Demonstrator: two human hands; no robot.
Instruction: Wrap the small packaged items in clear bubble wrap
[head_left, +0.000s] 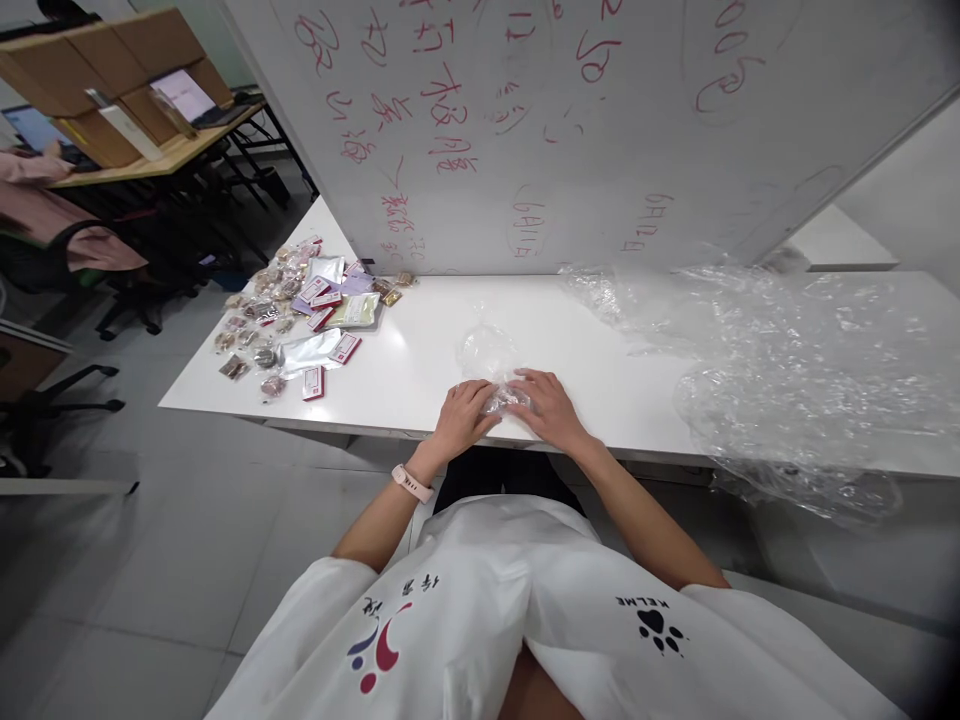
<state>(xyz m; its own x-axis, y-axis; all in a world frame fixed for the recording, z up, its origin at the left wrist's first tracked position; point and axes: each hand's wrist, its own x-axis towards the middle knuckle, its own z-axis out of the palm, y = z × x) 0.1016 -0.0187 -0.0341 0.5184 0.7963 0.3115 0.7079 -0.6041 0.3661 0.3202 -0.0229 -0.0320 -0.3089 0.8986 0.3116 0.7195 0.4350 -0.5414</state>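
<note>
A crumpled clear plastic bag [489,348] lies on the white table [420,350] in front of me. Its bunched near end sits between my two hands, close to the table's front edge. My left hand [463,415] grips this end from the left, fingers bent over the plastic. From the right, my right hand [551,405] holds the same part with curled fingers. Whether anything is inside the bag I cannot make out, since the plastic is shiny and partly covered by my fingers.
Small wrapped packets [274,385], red-and-white boxes [313,383] and silver pouches [307,352] are heaped at the left. Clear plastic sheeting [817,370] covers the right side and hangs over the front edge. A whiteboard [480,190] stands behind. A person [52,215] sits far left.
</note>
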